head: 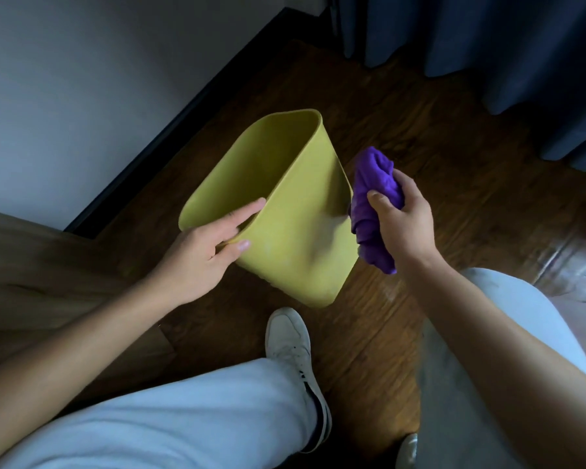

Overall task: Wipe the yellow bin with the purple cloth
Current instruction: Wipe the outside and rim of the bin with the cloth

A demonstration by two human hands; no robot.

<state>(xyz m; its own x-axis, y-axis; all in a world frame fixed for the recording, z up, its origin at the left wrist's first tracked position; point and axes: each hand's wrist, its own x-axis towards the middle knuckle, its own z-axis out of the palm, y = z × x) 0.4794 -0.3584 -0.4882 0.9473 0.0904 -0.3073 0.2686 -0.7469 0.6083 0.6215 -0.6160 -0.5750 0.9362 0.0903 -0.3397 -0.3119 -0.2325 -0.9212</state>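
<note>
We look down on a dark wooden floor (420,106) that runs up to a pale wall (82,79) with a black skirting board (190,106), and blue curtains (487,38) hang at the far right. Our legs in light trousers (183,418) fill the bottom of the view, one white shoe (290,343) planted between them. The yellow bin (295,214) is tilted over in the middle of the floor, its open mouth turned up and to the left (the base points down toward our shoe). Our left hand (203,252) grips the near rim, thumb on the outer wall and index finger stretched along the inside. Our right hand (400,218) is clenched around the bunched purple cloth (374,198), which sits just beside the bin's right edge; whether it touches the plastic we cannot tell.
</note>
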